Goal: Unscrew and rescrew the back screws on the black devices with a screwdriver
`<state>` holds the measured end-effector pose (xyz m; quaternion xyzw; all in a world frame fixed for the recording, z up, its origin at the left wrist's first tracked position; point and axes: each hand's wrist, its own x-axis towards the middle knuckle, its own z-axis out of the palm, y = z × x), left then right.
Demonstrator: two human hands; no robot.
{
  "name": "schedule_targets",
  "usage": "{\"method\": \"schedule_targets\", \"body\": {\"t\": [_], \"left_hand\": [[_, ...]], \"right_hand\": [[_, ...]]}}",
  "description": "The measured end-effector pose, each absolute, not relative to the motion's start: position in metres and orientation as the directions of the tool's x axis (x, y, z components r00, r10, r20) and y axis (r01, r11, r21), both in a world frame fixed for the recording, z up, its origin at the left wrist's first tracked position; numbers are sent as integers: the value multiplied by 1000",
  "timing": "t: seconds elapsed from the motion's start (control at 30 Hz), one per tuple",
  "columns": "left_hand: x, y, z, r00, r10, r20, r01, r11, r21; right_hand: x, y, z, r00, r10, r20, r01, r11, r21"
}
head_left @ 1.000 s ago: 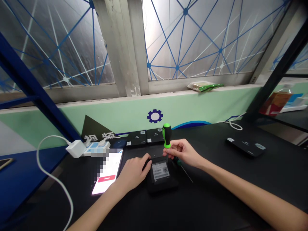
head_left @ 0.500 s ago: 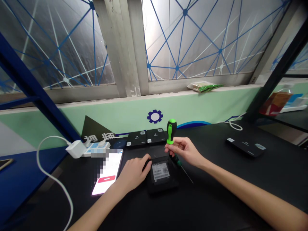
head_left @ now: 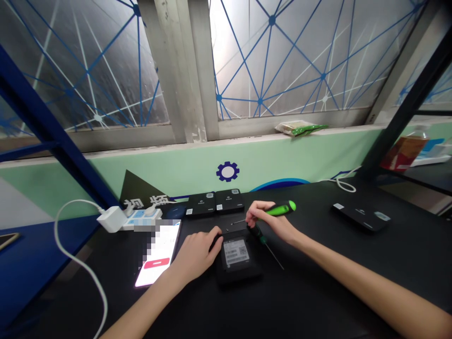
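Pale green wall [head_left: 169, 172] ran beneath a window [head_left: 293, 56] crossed by blue and white lines, with a black desk [head_left: 318, 292] in front; near the middle of that desk lay a black box [head_left: 241, 263], its pale label [head_left: 236, 252] facing up; the person's left hand [head_left: 199, 249] touched its left edge near the far corner, though whether finger and thumb pinched it or merely leaned there could not be told; well clear of that one, the right hand [head_left: 271, 218] was closed around a green-and-black screwdriver [head_left: 279, 209], held low and aslant, its handle to the right and its tip pointing left, just beyond the box's far edge; small bits [head_left: 227, 230], probably screws, lay near that tip, too tiny to make out. Beside the box, by the right hand, lay a dark-green-handled screwdriver [head_left: 260, 237]; two other boxes [head_left: 200, 205] sat side by side near the wall. Careful work here seemed to call for a light fingertip hold on the driver, the tip moved slowly so that no small piece was flicked away; a steady left hand would keep the box from sliding; knocking the spare driver was best avoided.
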<state>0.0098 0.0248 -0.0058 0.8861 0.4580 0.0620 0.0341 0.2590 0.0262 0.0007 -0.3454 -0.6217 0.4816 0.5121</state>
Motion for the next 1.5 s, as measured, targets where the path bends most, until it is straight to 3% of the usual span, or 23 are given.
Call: {"method": "schedule_targets", "body": {"t": [0.83, 1.17, 1.37, 1.5], "left_hand": [[7, 26, -8, 602, 791, 107, 773, -611, 169], [8, 26, -9, 575, 812, 96, 800, -583, 143], [13, 23, -3, 402, 912, 80, 905, -409, 118], [12, 23, 0, 447, 893, 54, 887, -450, 106]], "right_hand": [[250, 18, 0, -319, 901, 294, -93, 279, -956], [251, 18, 1, -271, 913, 306, -73, 297, -952], [256, 20, 5, -210, 920, 332, -73, 324, -943], [261, 23, 8, -155, 918, 364, -149, 343, -927]]}}
